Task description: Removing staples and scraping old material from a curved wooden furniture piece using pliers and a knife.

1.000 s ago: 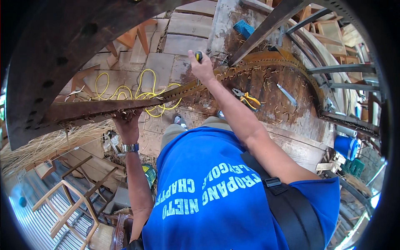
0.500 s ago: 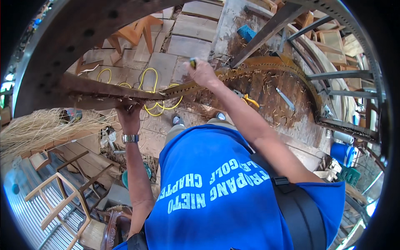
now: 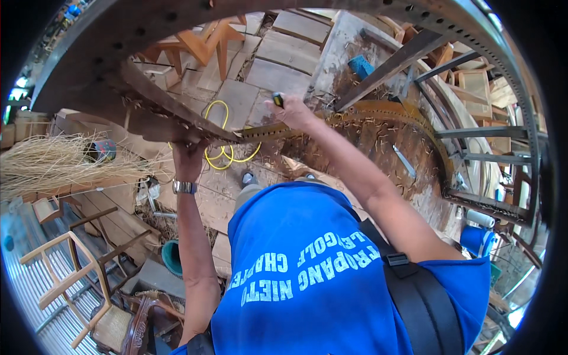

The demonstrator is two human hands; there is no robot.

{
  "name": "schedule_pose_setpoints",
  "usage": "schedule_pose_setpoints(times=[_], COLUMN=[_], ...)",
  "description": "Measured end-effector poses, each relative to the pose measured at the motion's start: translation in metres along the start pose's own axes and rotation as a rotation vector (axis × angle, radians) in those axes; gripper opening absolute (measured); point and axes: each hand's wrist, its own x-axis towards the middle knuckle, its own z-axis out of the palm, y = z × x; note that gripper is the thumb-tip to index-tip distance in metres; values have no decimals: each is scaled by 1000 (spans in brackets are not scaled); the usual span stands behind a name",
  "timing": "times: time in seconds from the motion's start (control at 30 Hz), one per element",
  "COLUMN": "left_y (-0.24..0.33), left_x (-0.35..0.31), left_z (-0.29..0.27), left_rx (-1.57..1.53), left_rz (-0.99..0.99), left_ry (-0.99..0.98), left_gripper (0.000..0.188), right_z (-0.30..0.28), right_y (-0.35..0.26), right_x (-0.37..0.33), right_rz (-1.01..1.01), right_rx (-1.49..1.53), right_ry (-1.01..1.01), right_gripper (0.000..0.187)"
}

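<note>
A large curved dark wooden frame [image 3: 171, 100] with rows of small holes along its rail arches across the view. My left hand [image 3: 189, 158], with a metal watch at its wrist, is closed at the lower edge of this frame; its fingertips are partly hidden there. Short strands of cane stick out of the rail above it. My right hand [image 3: 294, 113] is closed around a tool with a black-and-yellow handle [image 3: 277, 100], held by the brown, holed part of the rail. The tool's working end cannot be made out.
Loose cane strands [image 3: 53, 163] lie at the left, above bare chair frames [image 3: 71, 272]. A yellow cord [image 3: 222, 160] loops over the floor. A blade-like tool [image 3: 404, 161] rests on the brown panel among shavings. A blue block [image 3: 361, 67] sits beyond; a blue container [image 3: 475, 239] stands right.
The frame's left part has shifted right and down in view as the view moved. Both hands stay at the rail. Yellow-handled pliers seen before are now hidden by my right forearm.
</note>
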Motion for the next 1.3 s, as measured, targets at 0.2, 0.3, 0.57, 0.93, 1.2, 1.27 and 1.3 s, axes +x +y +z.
schedule_pose_setpoints(times=[0.2, 0.3, 0.57, 0.93, 1.2, 1.27, 1.3], left_y=[11, 4, -2, -5, -22, -22, -23], left_x=[26, 19, 13, 15, 12, 11, 11], left_z=[-3, 4, 9, 11, 6, 5, 4], left_rx=[23, -3, 21, 0, -94, -43, 8], left_rz=[-35, -10, -16, -33, -80, -84, -86], left_ry=[-53, 40, 106, 127, 95, 103, 111], left_gripper=[60, 63, 73, 65, 79, 79, 79], right_z=[-22, -32, -38, -21, -22, -21, -21], right_y=[-20, -9, -2, 30, 47, 40, 38], right_x=[10, 15, -3, 1, 3, 0, -2], right_rz=[263, 319, 369, 401, 385, 374, 380], right_rx=[135, 224, 206, 605, 444, 462, 460], right_ry=[15, -209, -177, 19, 1, -10, 20], right_gripper=[48, 47, 36, 27, 33, 32, 32])
